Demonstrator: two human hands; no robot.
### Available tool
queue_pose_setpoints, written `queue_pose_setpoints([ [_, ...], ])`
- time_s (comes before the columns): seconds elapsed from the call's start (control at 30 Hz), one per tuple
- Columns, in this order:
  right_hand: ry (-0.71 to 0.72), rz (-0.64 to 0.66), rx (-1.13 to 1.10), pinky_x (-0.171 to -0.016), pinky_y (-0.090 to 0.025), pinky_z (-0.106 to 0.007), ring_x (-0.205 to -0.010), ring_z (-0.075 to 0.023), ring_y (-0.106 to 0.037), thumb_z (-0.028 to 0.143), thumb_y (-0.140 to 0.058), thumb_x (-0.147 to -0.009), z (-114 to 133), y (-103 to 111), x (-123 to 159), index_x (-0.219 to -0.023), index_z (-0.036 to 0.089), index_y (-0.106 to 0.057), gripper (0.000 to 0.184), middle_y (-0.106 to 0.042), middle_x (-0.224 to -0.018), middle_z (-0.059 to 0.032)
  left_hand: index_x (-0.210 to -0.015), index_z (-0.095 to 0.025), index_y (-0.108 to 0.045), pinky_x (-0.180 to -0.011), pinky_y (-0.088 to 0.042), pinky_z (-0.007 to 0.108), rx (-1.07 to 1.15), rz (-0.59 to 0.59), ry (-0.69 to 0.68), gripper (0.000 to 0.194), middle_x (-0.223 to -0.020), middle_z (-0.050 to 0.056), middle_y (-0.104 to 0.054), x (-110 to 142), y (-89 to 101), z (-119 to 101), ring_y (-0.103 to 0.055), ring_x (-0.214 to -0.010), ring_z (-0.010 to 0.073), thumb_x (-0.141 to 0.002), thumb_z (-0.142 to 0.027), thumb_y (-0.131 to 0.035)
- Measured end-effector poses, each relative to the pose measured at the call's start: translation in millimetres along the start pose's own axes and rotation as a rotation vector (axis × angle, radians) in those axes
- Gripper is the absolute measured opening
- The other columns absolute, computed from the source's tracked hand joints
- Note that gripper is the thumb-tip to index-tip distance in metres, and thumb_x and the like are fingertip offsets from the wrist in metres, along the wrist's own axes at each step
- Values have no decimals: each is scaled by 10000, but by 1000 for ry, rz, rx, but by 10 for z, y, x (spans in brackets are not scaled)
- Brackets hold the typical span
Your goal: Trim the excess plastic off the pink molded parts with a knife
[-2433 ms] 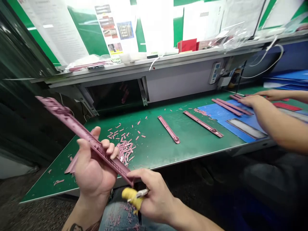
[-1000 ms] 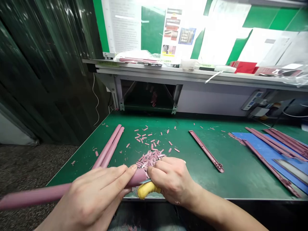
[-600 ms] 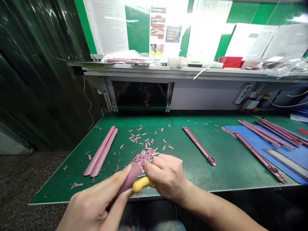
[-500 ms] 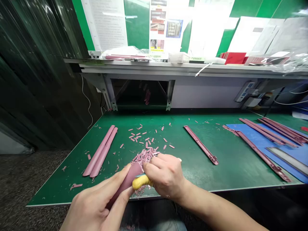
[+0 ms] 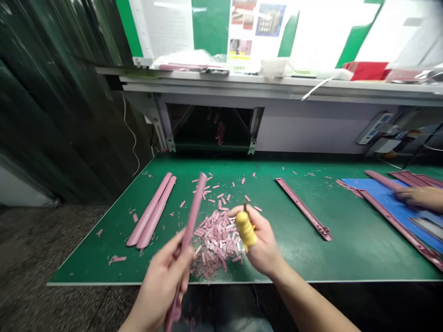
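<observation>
My left hand (image 5: 169, 272) is closed around a long pink plastic strip (image 5: 194, 207), tilted up and slightly right over the front edge of the table. My right hand (image 5: 263, 242) grips a small trimming knife (image 5: 246, 230) with a yellow wrapped handle; its blade is mostly hidden, with a short dark piece showing above. Knife and strip are apart. Between and beyond the hands lies a heap of small pink plastic offcuts (image 5: 218, 235) with fine shavings at its near side. Two pink strips (image 5: 155, 214) rest side by side to the left.
Another pink strip (image 5: 304, 210) lies right of centre on the green table (image 5: 277, 258). At far right, a co-worker's hand (image 5: 424, 197) is over a blue mat (image 5: 384, 200) with more strips. A shelf (image 5: 277, 85) runs across the back above an opening (image 5: 204, 131).
The strip in my left hand has swung upright, showing its narrow side. My right hand has moved right with the knife, away from the strip. A co-worker's hand has appeared at far right.
</observation>
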State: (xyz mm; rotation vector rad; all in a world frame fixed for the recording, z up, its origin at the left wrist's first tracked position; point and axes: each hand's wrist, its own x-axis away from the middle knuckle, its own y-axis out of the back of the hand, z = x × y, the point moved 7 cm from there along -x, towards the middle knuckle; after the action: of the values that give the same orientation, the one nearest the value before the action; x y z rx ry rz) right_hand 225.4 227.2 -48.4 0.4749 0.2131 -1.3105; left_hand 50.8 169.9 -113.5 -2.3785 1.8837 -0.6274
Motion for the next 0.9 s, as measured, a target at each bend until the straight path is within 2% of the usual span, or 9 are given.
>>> queue_pose_setpoints([
  [0.07,147,184,152,-561,-353,-238,-603,-118,-476,550,-585,-853,11,-278,175,-989,184,-615,391,-576,-743,-3,-1038,-224,-607,-288,-293,124,123,-45,-20,340,-783,-35,-581,-165,-15,-115,-386,-381,14,-781,-427,-694],
  [0.13,271,302,306,-553,-322,-252,-612,-140,-499,655,-643,-744,13,-567,371,-965,178,-633,526,-594,-727,-12,-1045,-238,-591,-307,-308,120,207,-66,-14,305,-788,-45,-548,-313,-34,-202,-412,-416,18,-802,-401,-677],
  [0.27,353,312,574,-516,-210,-273,-564,-143,-459,786,-553,-707,-25,-846,498,-750,169,-593,620,-550,-638,-10,-997,-217,-596,-300,-309,117,296,-81,13,247,-797,-41,-526,-414,-83,-243,-431,-428,17,-806,-346,-684],
  [0.4,435,308,678,-506,-139,-287,-521,-121,-402,766,-461,-790,12,-843,472,-635,184,-502,604,-517,-599,-2,-989,-203,-612,-285,-306,111,340,-82,25,236,-791,-39,-522,-392,-128,-221,-432,-421,15,-797,-309,-701],
  [0.53,595,396,656,-498,-118,-303,-477,-112,-346,543,-405,-938,97,-860,611,-603,186,-480,495,-484,-555,12,-989,-191,-607,-276,-311,109,419,-55,40,204,-787,-35,-540,-406,-134,-246,-439,-417,18,-821,-283,-678],
  [0.6,637,428,583,-492,-141,-301,-472,-116,-341,509,-350,-966,119,-861,679,-642,189,-532,491,-468,-548,16,-1022,-170,-596,-274,-322,110,478,-18,58,187,-795,-21,-561,-413,-137,-271,-455,-420,23,-877,-288,-603],
  [0.73,463,334,515,-494,-225,-278,-545,-140,-449,772,-360,-834,38,-786,558,-878,162,-634,671,-536,-629,-10,-1159,-113,-554,-283,-368,118,603,106,110,314,-806,11,-592,-383,-217,-309,-492,-435,35,-978,-314,-395],
  [0.8,432,316,540,-492,-227,-275,-559,-144,-464,807,-372,-799,26,-786,482,-820,160,-628,696,-556,-642,-24,-1214,-93,-532,-277,-360,106,655,168,125,364,-802,12,-595,-352,-288,-319,-482,-426,26,-995,-314,-342],
  [0.9,485,331,510,-472,-194,-277,-496,-120,-405,676,-368,-896,89,-826,498,-640,174,-572,599,-510,-566,-7,-1237,-71,-524,-264,-323,78,711,231,139,390,-791,7,-591,-320,-382,-330,-445,-407,5,-1003,-305,-318],
])
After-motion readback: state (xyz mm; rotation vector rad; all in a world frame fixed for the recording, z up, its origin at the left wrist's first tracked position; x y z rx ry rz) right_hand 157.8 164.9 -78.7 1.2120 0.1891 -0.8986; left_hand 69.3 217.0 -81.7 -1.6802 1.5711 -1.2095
